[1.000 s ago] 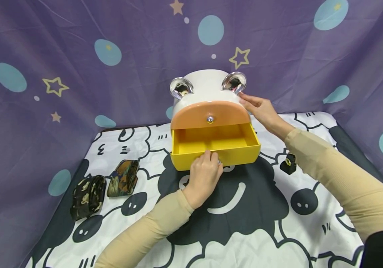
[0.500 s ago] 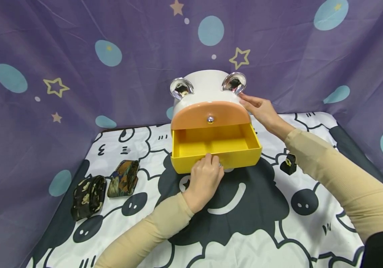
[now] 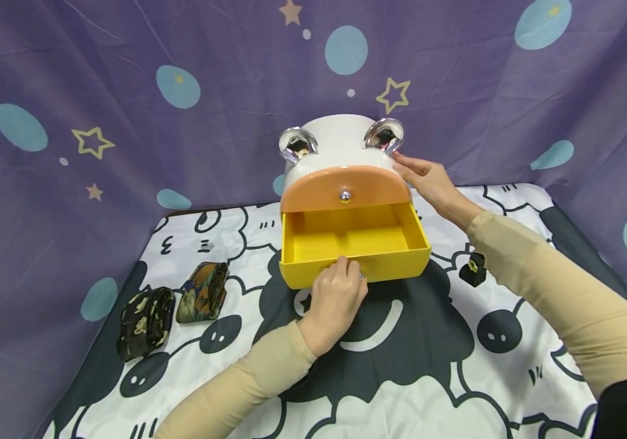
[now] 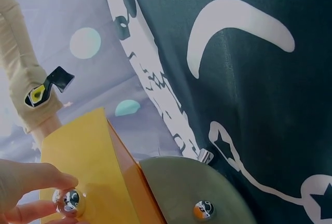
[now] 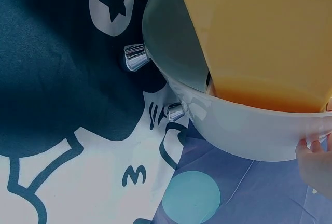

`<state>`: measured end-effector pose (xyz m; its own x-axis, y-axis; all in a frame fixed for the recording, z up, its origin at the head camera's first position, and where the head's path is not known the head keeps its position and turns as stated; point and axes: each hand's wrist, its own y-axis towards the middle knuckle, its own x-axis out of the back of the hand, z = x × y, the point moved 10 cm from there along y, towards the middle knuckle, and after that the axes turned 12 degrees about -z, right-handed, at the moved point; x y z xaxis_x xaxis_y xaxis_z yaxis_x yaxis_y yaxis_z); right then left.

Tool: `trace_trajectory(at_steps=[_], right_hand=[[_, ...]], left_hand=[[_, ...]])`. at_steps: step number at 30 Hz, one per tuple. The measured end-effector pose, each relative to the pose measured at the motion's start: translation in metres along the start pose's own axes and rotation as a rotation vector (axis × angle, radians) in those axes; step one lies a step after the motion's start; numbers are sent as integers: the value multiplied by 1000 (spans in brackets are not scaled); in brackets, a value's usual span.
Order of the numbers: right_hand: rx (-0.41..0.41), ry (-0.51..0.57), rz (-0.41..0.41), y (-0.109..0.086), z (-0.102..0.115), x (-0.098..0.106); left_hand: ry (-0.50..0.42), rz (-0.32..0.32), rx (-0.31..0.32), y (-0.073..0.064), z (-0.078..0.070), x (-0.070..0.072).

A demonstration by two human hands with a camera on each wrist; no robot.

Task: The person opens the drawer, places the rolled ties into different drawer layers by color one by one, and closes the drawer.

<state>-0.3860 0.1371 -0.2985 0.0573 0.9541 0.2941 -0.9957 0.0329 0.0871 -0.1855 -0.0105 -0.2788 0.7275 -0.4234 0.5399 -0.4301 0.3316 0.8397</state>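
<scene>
A white box with a rounded top (image 3: 340, 137), two silver eye-like cups and an orange upper front (image 3: 318, 189) stands at the back. Its yellow drawer (image 3: 395, 265) is pulled well out, and the inside shows bare. At the drawer's front my left hand (image 3: 335, 305) pinches the silver knob (image 4: 71, 203) between thumb and fingers, as the left wrist view shows. My right hand (image 3: 428, 186) rests on the box's right side, just under the silver cup, with fingers extended. In the right wrist view, its fingertips (image 5: 306, 146) lie against the white wall.
Two folded camouflage bundles, a dark one (image 3: 145, 323) and a brown-green one (image 3: 202, 292), lie to the left. A black-and-white cartoon sheet (image 3: 379, 414) covers the surface. Purple curtain (image 3: 236, 146) hangs close behind the box. A small black device (image 3: 472, 269) sits at my right sleeve.
The yellow drawer has slid a little farther out toward me, with my left hand drawing back on its knob. My right hand has stayed at the box's side.
</scene>
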Motion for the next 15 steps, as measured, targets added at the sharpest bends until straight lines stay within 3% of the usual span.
trace_trajectory(at_steps=[15], right_hand=[[21, -1, -7, 1, 1, 0]], left_hand=[[14, -6, -4, -3, -2, 6]])
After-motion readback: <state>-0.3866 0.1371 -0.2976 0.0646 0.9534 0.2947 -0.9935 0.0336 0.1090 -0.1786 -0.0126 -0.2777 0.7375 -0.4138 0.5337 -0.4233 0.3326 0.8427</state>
